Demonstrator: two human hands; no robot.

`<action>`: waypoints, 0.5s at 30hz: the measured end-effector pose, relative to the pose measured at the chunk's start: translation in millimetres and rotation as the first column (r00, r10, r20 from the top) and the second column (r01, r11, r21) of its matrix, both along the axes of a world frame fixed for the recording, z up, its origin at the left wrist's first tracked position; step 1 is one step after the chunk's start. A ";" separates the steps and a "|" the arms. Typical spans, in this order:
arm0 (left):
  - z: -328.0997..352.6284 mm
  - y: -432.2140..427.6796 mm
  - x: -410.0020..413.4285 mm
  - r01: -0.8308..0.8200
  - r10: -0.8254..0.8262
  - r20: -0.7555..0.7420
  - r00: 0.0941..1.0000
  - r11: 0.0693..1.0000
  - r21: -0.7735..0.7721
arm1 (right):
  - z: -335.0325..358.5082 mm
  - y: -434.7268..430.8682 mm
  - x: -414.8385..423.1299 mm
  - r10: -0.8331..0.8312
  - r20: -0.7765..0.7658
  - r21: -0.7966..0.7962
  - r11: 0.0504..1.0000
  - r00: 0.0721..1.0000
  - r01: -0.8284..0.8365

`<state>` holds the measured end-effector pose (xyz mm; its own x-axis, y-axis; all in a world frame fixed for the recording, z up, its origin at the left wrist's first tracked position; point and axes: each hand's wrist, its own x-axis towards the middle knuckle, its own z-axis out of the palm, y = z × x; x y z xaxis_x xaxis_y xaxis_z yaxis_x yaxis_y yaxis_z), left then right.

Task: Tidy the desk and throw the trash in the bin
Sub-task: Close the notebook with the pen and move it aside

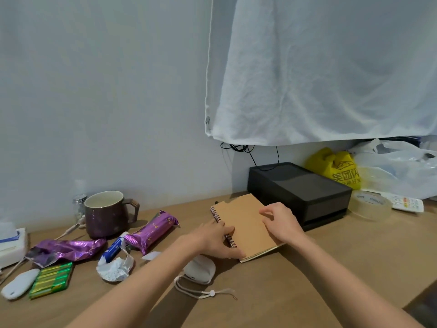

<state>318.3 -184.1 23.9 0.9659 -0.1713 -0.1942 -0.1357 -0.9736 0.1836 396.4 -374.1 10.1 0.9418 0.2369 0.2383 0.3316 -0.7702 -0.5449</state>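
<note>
A brown spiral notebook (243, 216) lies on the wooden desk (331, 261), next to a black box (298, 185). My left hand (215, 237) grips the notebook's spiral edge, thumb along the near corner. My right hand (281, 223) rests on the cover with its fingers curled. Two purple snack wrappers (151, 230) (66, 250) lie at the left. A blue-and-white wrapper with crumpled white paper (115, 266) lies in front of them. No bin is in view.
A purple mug (107, 214), a small jar (79, 205), a tissue box (10, 245), green batteries (50, 279) and a white oval object (20, 282) crowd the left. A white device with a cord (199, 268) sits near my left wrist. Tape roll (370, 204), remote (406, 203) and plastic bags (338, 169) stand right.
</note>
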 end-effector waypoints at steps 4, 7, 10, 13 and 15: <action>-1.2 1.6 1.8 0.012 -0.012 -0.010 1.000 0.999 0.046 | 1.9 -2.4 -6.2 0.102 -0.012 -0.243 0.965 0.995 -0.102; -6.3 3.5 8.2 -0.004 0.004 0.006 1.000 1.000 -0.001 | 1.1 -8.0 -7.3 0.159 -0.121 -0.288 0.939 0.980 -0.188; -11.8 5.5 17.0 -0.031 0.031 0.006 0.999 0.996 -0.081 | -7.7 -8.6 -5.5 0.178 -0.113 -0.360 0.910 0.977 -0.207; -16.2 5.8 26.5 -0.056 0.061 0.030 0.998 0.987 -0.148 | -18.5 -3.8 -1.8 0.192 -0.047 -0.376 0.906 0.980 -0.196; -18.5 4.1 31.8 -0.056 0.064 0.044 0.997 0.983 -0.173 | -23.1 -1.5 2.5 0.179 -0.009 -0.357 0.918 0.984 -0.171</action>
